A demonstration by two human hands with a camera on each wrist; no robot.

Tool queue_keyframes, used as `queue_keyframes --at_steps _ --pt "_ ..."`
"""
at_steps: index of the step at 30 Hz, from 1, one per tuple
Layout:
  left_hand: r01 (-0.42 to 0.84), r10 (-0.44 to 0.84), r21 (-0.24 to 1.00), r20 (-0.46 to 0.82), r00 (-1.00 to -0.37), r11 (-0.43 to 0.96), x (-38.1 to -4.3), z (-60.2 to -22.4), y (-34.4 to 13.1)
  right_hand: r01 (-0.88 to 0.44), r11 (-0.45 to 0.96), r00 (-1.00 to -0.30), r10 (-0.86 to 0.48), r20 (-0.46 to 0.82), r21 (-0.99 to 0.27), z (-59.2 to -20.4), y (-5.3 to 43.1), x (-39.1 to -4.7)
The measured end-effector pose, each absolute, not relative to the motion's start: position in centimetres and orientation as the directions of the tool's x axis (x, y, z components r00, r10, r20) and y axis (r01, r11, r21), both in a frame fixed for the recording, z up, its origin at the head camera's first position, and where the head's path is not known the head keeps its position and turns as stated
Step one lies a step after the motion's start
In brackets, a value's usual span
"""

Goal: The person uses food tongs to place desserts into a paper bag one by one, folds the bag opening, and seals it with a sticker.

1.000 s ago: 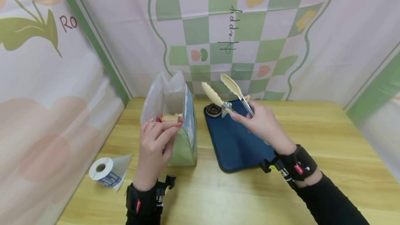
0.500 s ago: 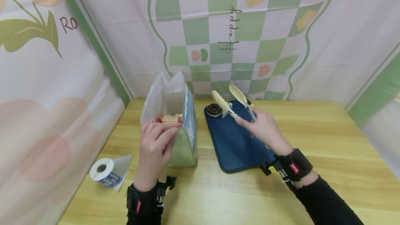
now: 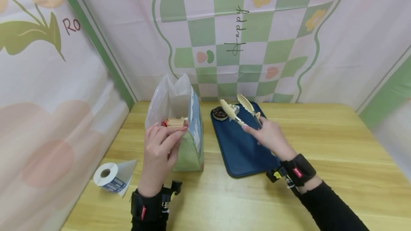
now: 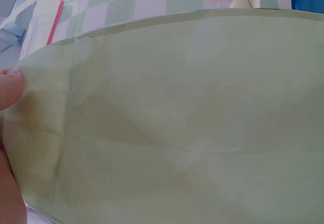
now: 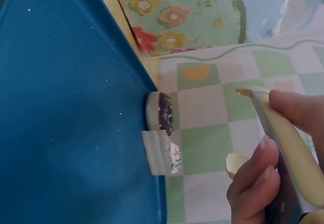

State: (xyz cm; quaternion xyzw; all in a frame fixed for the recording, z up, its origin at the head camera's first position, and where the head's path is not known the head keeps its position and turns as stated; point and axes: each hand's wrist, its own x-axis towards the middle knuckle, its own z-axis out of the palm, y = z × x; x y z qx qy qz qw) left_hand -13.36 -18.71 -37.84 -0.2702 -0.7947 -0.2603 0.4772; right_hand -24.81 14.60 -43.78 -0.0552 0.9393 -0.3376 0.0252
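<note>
My left hand (image 3: 159, 152) pinches the near rim of an upright paper bag (image 3: 187, 152) with a clear plastic upper part. The left wrist view is mostly filled by the bag's green side, with a thumb at its edge. My right hand (image 3: 273, 136) grips tongs (image 3: 228, 110) with metal arms and cream scalloped tips, spread apart with nothing between them. The tips are over the far end of a blue tray (image 3: 247, 156). On that end sit a chocolate doughnut (image 3: 220, 113) with sprinkles and, beside it, a white-topped sprinkled pastry (image 5: 173, 158) with a pale wrapper.
Inside the bag shows a pale ridged item (image 3: 176, 122) with red beside it. A roll of labels (image 3: 110, 177) with a loose end lies at the table's left. The wooden table (image 3: 337, 145) meets printed curtains at the back and left.
My right hand has lowered the tongs and brought them slightly right, over the tray's far end, uncovering more of the white-topped pastry. My left hand has stayed on the bag.
</note>
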Motion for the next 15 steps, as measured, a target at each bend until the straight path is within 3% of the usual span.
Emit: queue_keyframes --at_steps 15 --pt "0.673 0.181 0.163 0.894 -0.411 0.722 -13.4 -38.0 -18.8 -0.028 0.764 -0.992 -0.100 -0.075 -0.644 -45.4 14.5 -25.5"
